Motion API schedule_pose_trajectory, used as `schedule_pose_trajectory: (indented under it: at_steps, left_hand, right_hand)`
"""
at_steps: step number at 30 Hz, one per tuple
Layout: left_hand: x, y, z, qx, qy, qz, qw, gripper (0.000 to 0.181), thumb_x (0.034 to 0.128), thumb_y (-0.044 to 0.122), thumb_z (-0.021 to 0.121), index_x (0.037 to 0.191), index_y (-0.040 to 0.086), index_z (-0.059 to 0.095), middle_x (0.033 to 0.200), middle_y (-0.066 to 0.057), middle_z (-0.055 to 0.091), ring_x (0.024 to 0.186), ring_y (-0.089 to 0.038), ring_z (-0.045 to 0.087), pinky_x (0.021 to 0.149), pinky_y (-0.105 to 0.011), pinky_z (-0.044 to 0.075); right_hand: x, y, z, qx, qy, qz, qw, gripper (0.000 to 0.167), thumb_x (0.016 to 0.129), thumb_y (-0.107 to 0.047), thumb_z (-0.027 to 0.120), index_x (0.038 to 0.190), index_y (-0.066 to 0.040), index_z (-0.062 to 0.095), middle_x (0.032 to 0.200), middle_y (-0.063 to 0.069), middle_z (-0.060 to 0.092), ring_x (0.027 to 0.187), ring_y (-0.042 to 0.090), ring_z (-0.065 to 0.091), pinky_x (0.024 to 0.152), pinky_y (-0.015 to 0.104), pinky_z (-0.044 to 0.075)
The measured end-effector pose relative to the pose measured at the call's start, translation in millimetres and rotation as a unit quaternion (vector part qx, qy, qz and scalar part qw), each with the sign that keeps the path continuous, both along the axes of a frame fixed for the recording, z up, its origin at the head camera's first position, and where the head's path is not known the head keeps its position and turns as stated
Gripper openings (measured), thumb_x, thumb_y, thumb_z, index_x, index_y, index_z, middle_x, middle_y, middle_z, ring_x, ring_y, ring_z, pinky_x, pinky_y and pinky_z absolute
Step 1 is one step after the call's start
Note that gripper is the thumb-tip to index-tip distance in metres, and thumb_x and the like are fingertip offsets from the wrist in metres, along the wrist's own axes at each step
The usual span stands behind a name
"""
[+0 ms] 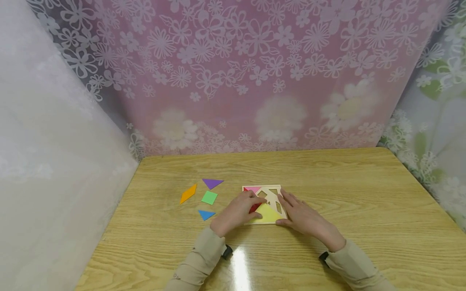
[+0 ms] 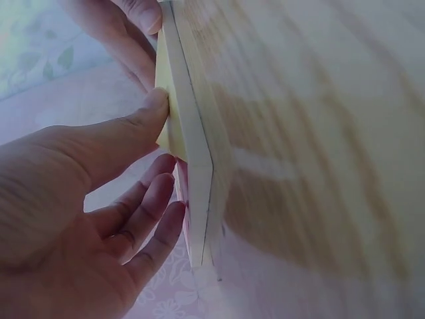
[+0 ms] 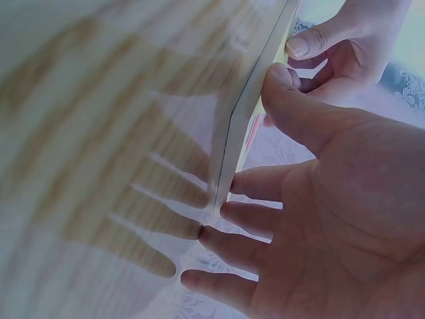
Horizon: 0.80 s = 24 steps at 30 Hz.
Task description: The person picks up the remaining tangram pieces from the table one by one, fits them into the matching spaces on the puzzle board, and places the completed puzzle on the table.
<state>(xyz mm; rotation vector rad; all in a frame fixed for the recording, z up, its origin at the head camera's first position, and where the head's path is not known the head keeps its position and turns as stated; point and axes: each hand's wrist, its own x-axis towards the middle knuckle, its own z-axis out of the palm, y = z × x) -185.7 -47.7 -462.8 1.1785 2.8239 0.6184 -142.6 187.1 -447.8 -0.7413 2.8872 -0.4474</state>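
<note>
A pale wooden tangram board (image 1: 269,186) lies on the table, with a yellow triangle (image 1: 269,215), a red triangle (image 1: 253,207) and a pink piece (image 1: 255,188) on it. My left hand (image 1: 238,211) reaches over its left side. In the left wrist view, the thumb of this hand touches the yellow triangle (image 2: 163,119) and its fingers, loosely bent, lie by the red piece. Along the board's right edge rests my right hand (image 1: 305,217), fingers spread and nearly straight. Its thumb touches the front right corner. The left hand hides part of the red triangle.
Left of the board lie an orange parallelogram (image 1: 188,194), a purple triangle (image 1: 212,183), a green square (image 1: 209,197) and a blue triangle (image 1: 206,214). Several cut-outs show in the board's right half. A floral curtain (image 1: 233,81) hangs behind the wooden table (image 1: 327,169).
</note>
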Motion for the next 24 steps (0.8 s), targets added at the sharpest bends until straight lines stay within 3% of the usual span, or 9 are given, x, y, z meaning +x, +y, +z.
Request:
schedule_pose_trajectory:
  at_steps: [7,10,13,19,24]
  left_hand:
    - [3.6,0.5,1.3,-0.014,0.015,0.003,0.9998,0.038,0.0914,0.027,0.077,0.127,0.013,0.072,0.113,-0.003,0.064,0.098,-0.013,0.057,0.086,-0.024,0.048]
    - [7.0,0.2,3.2,-0.019,0.024,0.015,0.9994,0.035,0.0955,0.026,0.072,0.128,0.013,0.071,0.12,-0.003,0.064,0.11,-0.016,0.059,0.104,-0.031,0.047]
    - [10.4,-0.6,5.2,-0.026,0.044,0.017,0.9986,0.032,0.1,0.025,0.066,0.129,0.011,0.07,0.128,-0.004,0.065,0.121,-0.019,0.059,0.116,-0.04,0.037]
    - [19.1,-5.1,8.4,-0.045,0.064,-0.002,0.997,0.032,0.1034,0.023,0.061,0.132,0.01,0.068,0.139,-0.006,0.062,0.13,-0.024,0.056,0.113,-0.037,0.041]
    - [26.4,-9.5,5.9,-0.091,0.033,0.0,0.9952,0.039,0.1042,0.028,0.059,0.142,0.019,0.061,0.151,-0.006,0.052,0.142,-0.027,0.045,0.114,-0.048,0.039]
  right_hand:
    - [0.1,0.2,-0.3,-0.001,-0.001,-0.002,1.0,0.08,0.095,-0.04,0.068,0.15,0.01,0.039,0.159,0.03,0.029,0.141,0.051,0.035,0.103,0.068,0.04]
    - [-0.1,0.5,-0.6,-0.001,-0.001,-0.002,1.0,0.08,0.095,-0.04,0.069,0.15,0.01,0.038,0.159,0.03,0.029,0.141,0.051,0.036,0.102,0.068,0.04]
    - [-0.2,0.2,-0.8,-0.001,0.001,-0.001,1.0,0.08,0.095,-0.039,0.069,0.15,0.01,0.038,0.159,0.03,0.03,0.141,0.05,0.036,0.103,0.068,0.04]
    - [-0.1,-0.2,-0.9,0.0,0.002,-0.002,1.0,0.08,0.095,-0.039,0.069,0.15,0.01,0.039,0.159,0.029,0.03,0.142,0.05,0.036,0.103,0.068,0.04]
    - [-0.6,-0.1,-1.0,0.0,0.001,-0.005,1.0,0.081,0.094,-0.041,0.069,0.15,0.01,0.039,0.159,0.029,0.03,0.142,0.05,0.036,0.102,0.068,0.04]
